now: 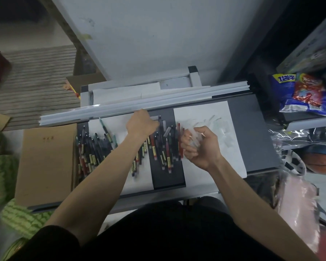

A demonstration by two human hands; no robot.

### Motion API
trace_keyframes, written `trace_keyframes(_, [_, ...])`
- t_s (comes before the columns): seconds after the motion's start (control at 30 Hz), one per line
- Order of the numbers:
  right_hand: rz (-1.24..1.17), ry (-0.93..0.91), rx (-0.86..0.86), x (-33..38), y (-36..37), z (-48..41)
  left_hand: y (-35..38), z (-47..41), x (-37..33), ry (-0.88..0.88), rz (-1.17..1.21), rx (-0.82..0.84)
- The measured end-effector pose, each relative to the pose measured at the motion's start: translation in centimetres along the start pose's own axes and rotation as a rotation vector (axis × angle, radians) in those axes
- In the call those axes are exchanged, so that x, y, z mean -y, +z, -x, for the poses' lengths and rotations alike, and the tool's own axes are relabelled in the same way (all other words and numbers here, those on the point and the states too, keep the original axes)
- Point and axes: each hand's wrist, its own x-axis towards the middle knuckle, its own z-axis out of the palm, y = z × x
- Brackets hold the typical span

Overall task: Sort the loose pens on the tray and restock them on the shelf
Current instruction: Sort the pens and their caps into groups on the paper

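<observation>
– Pens (94, 147), slim plastic ones with dark, red and green barrels: where do they lie?

– All on the dark grey tray (252, 132), on and between two white paper sheets (205, 117). Thick heap at the left end. A second fan of pens (164, 151) lies on the bare strip in the middle. None on any shelf that shows.

– Hands?

– Left hand (142, 124) reaches across to the far end of the middle fan, knuckles up, fingers tucked out of sight. It touches the pens there; whether it pinches one I cannot tell. Right hand (201, 147) hovers over the right-hand sheet, fingers curled round a clear item (193, 141), too smeared to name.

– Step in hand?

– Sorting, and early by my reading: both groups look mixed in colour, barrels crossing. Next move calls for drawing one barrel out of the fan without dragging its neighbours, then laying like with like.

– What is hidden?

– The left forearm covers part of the pens between heap and fan. Yellow labels on the barrels are unreadable. A shelf carrying bright snack bags (305, 95) is cut off at the right edge; whether that is the restocking shelf, I cannot say.
</observation>
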Motion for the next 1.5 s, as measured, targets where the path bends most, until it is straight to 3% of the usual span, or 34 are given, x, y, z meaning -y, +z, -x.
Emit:
trace_keyframes(0.27, [0.306,-0.073,-0.038,0.5,1.2,-1.6,0.9,0.8,-0.2,0.084,-0.056,-0.007])
trace_keyframes(0.4, [0.624,-0.15,-0.188,0.9,2.4,-2.5,1.5,1.1,0.1,0.138,-0.059,-0.026])
trace_keyframes(0.57, [0.734,-0.216,-0.383,0.8,3.2,-3.5,1.9,1.2,0.7,0.206,-0.048,-0.005])
trace_keyframes(0.83, [1.62,-0.187,-0.53,1.4,4.3,-7.4,1.7,0.9,1.7,0.244,-0.018,-0.008])
trace_keyframes(1.1, [2.014,-0.078,-0.576,1.1,5.6,-9.5,0.9,-0.1,3.1,0.245,0.207,-0.106])
trace_keyframes(1.2, [2.053,-0.094,-0.606,0.7,6.1,-9.6,0.3,0.6,3.4,0.195,0.379,-0.114])
trace_keyframes(1.27, [2.022,-0.085,-0.619,0.6,6.1,-9.7,-0.2,1.1,3.7,0.043,0.715,-0.071])
trace_keyframes(1.37, [1.9,-0.08,-0.613,0.8,5.9,-9.6,-0.8,1.9,4.5,-0.143,1.31,0.155])
trace_keyframes(1.43, [1.685,-0.08,-0.601,1.1,6.0,-9.0,-0.8,2.4,5.2,-0.138,1.534,0.299])
trace_keyframes(1.5, [1.313,-0.086,-0.544,1.5,6.2,-7.5,-0.8,3.0,5.4,-0.068,1.634,0.402])
